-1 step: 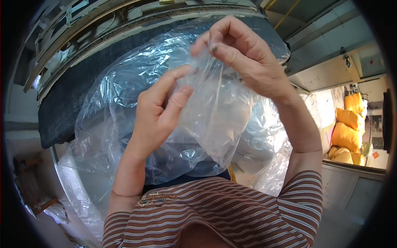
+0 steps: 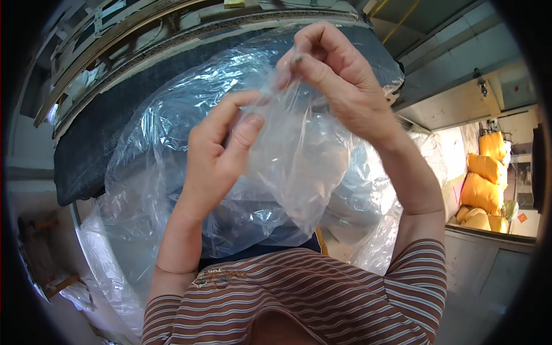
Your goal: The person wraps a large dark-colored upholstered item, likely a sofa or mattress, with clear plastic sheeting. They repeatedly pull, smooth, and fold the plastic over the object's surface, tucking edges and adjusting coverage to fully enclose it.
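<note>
Plastic film [image 2: 305,161] between the 2 hands [image 2: 215,149] [image 2: 351,86], loose folds beneath both.

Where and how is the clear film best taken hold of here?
Probably by pinching the film at its gathered upper end, coming from the right, where the right hand meets it. There it bunches into narrow folds; lower down it spreads wide and loose, offering less to grip.

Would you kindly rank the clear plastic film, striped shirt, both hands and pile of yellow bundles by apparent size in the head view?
1. Clear plastic film
2. Striped shirt
3. Left hand and right hand, too alike to rank
4. Yellow bundles, farther away
</note>
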`<state>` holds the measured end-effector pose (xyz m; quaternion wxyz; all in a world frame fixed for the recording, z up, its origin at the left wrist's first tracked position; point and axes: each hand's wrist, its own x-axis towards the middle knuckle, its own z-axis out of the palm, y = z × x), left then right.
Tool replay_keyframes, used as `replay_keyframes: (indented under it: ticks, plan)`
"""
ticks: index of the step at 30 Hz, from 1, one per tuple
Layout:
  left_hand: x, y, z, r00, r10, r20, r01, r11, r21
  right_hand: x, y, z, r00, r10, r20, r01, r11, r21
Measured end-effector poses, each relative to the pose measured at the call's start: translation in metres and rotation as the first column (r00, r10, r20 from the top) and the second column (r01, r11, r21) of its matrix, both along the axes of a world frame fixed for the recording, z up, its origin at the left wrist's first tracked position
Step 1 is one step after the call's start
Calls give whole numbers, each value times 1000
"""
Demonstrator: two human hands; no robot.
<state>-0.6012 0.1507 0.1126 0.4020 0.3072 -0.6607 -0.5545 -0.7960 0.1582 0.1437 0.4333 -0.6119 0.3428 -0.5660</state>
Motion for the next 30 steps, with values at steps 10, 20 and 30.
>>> replay_keyframes:
  ticks: [10,20,30]
  plan:
    - [-8,-166,-69,991,61,122,-50,995,-89,-24,-155,-113,668,-732,-135,721,682,-125]
    - [-42,-239,-76,709,661,245,-523,726,-446,-31,-212,-129,404,-893,-197,876,440,-197]
    - [-44,-250,-58,414,728,546,-288,674,-680,-34,-222,-124,161,-910,-381,909,287,-303]
